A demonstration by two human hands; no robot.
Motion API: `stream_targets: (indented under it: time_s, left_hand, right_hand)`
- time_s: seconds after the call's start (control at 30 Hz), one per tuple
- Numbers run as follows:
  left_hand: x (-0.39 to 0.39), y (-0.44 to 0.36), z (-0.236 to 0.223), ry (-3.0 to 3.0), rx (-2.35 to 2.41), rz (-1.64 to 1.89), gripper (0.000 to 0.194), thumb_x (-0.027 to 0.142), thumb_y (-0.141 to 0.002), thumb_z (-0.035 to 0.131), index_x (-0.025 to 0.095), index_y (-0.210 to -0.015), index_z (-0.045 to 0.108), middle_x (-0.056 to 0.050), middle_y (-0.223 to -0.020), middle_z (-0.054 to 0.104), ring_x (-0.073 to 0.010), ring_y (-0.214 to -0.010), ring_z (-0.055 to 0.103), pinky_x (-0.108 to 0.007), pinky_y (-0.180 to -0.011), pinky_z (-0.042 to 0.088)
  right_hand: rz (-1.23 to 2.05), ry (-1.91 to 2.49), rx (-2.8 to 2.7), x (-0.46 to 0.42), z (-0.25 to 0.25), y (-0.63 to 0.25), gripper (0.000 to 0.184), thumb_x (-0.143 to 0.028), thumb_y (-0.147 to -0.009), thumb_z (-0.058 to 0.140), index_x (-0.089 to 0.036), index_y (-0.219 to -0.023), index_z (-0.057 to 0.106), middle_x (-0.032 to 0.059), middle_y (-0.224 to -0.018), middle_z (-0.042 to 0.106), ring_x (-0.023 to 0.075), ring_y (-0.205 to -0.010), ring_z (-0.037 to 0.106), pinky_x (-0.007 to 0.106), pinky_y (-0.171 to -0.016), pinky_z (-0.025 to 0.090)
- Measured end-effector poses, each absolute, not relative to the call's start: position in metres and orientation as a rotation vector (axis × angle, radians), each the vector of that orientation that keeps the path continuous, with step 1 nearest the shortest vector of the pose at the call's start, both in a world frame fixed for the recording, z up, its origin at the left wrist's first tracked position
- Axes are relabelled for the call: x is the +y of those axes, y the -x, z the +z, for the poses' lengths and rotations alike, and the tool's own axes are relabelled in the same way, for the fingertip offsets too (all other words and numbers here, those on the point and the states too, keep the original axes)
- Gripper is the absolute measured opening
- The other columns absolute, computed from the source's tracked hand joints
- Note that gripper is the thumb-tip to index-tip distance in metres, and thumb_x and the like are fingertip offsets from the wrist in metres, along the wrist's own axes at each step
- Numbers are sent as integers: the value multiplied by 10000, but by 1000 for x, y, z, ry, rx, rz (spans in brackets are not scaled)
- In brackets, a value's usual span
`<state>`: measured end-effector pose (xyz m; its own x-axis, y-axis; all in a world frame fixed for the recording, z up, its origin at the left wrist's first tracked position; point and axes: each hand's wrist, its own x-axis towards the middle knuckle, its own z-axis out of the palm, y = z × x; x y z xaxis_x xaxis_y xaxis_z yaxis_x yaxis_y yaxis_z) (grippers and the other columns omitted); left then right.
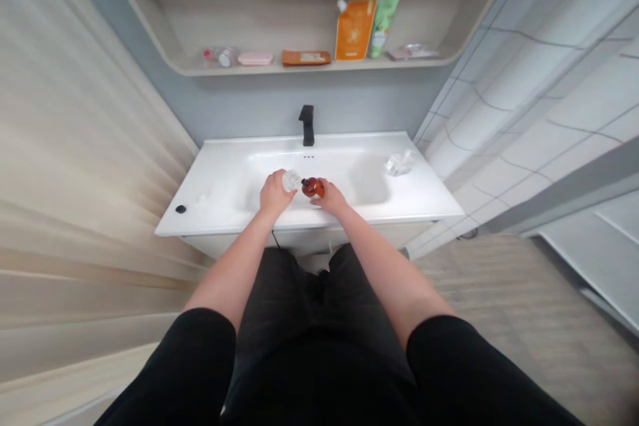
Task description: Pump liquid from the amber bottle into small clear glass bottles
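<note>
Over the white washbasin (219, 190), my left hand (275, 193) grips a small clear plastic or glass object (291, 180), whose exact kind I cannot tell. My right hand (329, 198) holds a small amber bottle (312, 187) lying on its side. The bottle's dark top points left, toward the clear object, and the two nearly touch. Both hands are close together above the front of the bowl, and my fingers hide part of each item.
A black faucet (307, 125) rises at the back of the basin. A crumpled clear plastic item (398, 163) lies on the right side, and a small black disc (180, 209) sits on the left. Above, a wooden shelf (249, 20) holds several toiletries. Tiled walls flank the basin.
</note>
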<state>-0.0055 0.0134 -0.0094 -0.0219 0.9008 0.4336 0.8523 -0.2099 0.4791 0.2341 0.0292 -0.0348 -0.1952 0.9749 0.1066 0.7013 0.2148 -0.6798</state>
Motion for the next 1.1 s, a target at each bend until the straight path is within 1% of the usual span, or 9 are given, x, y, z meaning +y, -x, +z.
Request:
stream_targets:
  time_s: [0.13, 0.3, 0.43, 0.67, 0.87, 0.97, 1.1]
  left_hand:
    - [10, 5, -9, -2218, 1928, 1025, 693, 237, -895, 920, 212, -1514, 608, -194, -1486, 721, -412, -1449, 645, -527, -1242, 541]
    - [8, 4, -9, -2263, 1932, 1014, 684, 199, -893, 895, 216, -1519, 619, -193, -1501, 720, -413, -1452, 634, -532, -1247, 541]
    - [6, 3, -7, -2306, 1924, 1005, 665, 154, -895, 853, 212, -1520, 634, -193, -1495, 727, -418, -1456, 633, -544, -1255, 539]
    - [3, 3, -4, -2351, 1869, 980, 645, 111, -910, 780, 147, -1538, 639, -238, -1526, 704, -427, -1475, 613, -557, -1261, 531]
    - [3, 3, -3, -2353, 1853, 990, 707, 49, -870, 745, 188, -1557, 647, -199, -1548, 701, -415, -1501, 600, -551, -1282, 525]
    - [2, 3, -3, -2370, 1825, 999, 740, 20, -851, 715, 192, -1568, 649, -193, -1569, 688, -411, -1523, 580, -557, -1303, 513]
    - [2, 4, -2, -2383, 1819, 1006, 761, -1, -845, 679, 186, -1582, 652, -191, -1580, 682, -405, -1533, 569, -558, -1315, 503]
  right_hand:
    - [674, 1542, -1981, 30, -36, -235, 810, -266, -814, 979, -237, -1538, 617, 137, -1428, 780, 352, -1337, 733, 486, -1163, 583]
    - [638, 1563, -2005, 30, -37, -235, 833, -286, -831, 966, -240, -1575, 594, 138, -1435, 769, 343, -1340, 726, 478, -1170, 579]
    - [630, 1580, -2023, 29, -36, -234, 816, -284, -836, 964, -231, -1565, 600, 143, -1419, 773, 352, -1329, 728, 475, -1161, 577]
    - [586, 1587, -2042, 29, -36, -233, 775, -310, -841, 963, -246, -1532, 619, 137, -1423, 773, 355, -1315, 738, 482, -1164, 576]
    - [576, 1586, -2072, 28, -35, -231, 798, -312, -843, 962, -234, -1552, 605, 148, -1469, 764, 363, -1324, 737, 485, -1167, 571]
    - [576, 1587, -2066, 28, -34, -231, 785, -298, -834, 960, -245, -1536, 614, 135, -1444, 775, 359, -1318, 741, 484, -1162, 576]
    - [586, 1573, -2055, 29, -36, -231, 800, -293, -828, 964, -240, -1544, 613, 146, -1452, 775, 367, -1303, 747, 496, -1154, 582]
